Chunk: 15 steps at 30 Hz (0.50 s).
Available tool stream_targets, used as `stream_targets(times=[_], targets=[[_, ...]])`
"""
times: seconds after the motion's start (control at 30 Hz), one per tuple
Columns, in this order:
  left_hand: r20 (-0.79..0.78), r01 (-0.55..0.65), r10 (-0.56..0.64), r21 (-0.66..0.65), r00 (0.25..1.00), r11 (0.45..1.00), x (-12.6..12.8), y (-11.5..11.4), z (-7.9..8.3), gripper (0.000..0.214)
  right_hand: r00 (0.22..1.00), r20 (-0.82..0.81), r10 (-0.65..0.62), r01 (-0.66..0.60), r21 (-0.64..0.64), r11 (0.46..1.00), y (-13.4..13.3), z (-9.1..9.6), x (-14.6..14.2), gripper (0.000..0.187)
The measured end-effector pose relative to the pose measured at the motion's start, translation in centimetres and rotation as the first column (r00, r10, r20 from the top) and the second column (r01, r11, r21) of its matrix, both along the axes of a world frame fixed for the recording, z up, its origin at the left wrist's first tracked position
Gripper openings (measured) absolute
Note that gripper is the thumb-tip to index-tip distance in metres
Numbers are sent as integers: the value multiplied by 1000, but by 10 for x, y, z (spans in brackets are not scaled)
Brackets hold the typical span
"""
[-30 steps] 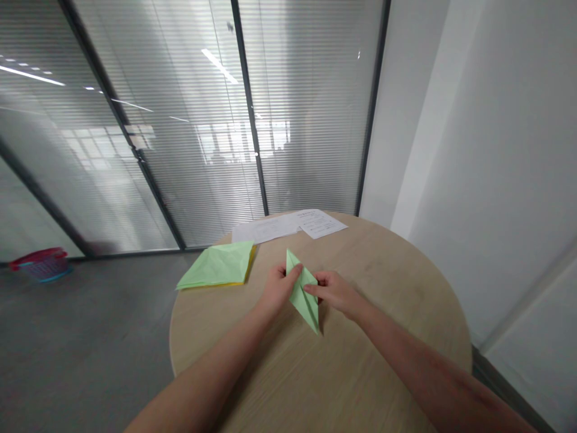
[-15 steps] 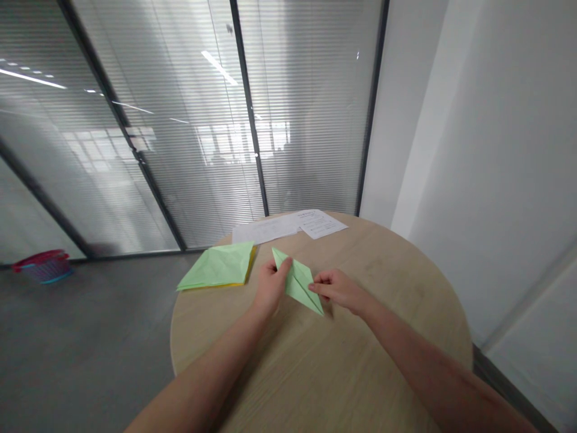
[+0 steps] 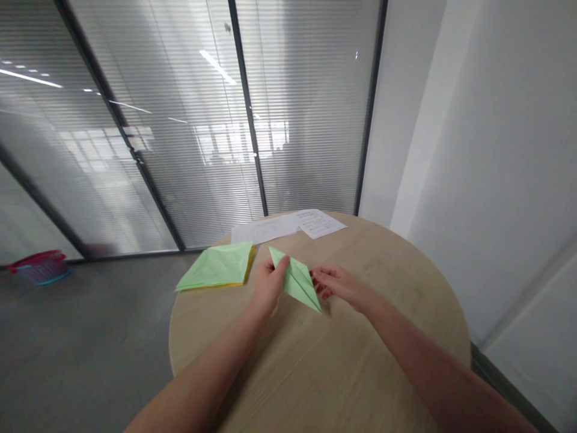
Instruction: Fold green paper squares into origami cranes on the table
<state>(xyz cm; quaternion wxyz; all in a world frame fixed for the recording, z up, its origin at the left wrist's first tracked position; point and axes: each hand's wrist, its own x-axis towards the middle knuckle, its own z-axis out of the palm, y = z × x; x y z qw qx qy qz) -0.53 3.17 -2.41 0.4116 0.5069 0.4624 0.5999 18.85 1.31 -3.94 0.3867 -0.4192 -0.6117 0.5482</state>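
A light green folded paper (image 3: 298, 281), diamond-shaped with a crease along its middle, is held above the round wooden table. My left hand (image 3: 269, 282) grips its left side, thumb on top and the fingers mostly hidden beneath. At the paper's right edge is my right hand (image 3: 337, 285), its fingers loose and apart. Those fingertips lie beside or just behind the edge; whether they touch it I cannot tell.
Left of my hands, green and yellow paper sheets (image 3: 219, 266) lie stacked at the edge of the round table (image 3: 369, 361). White papers (image 3: 265, 229) with a printed sheet (image 3: 321, 224) lie at the back. A red and blue basket (image 3: 42, 267) stands on the floor.
My right hand has loosened its pinch on the paper's right edge, and its fingers have spread. My left hand keeps its hold on the paper.
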Motion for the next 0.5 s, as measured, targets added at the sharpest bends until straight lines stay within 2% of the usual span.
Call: stream_targets(times=[0.2, 0.33, 0.5], targets=[[-88, 69, -69, -2, 994, 998, 5, -4, -5, 34, 999, 21, 39, -39, 33, 999, 0, -7, -10, 40], [-114, 43, -41, 20, 993, 999, 5, -3, -5, 35, 996, 85, 18, -23, 66, 998, -1, -7, -10, 32], [-90, -5, 7, 28, 996, 1000, 3, -4, -1, 33, 975, 213, 63, -82, 79, 993, -1, 0, -2, 23]])
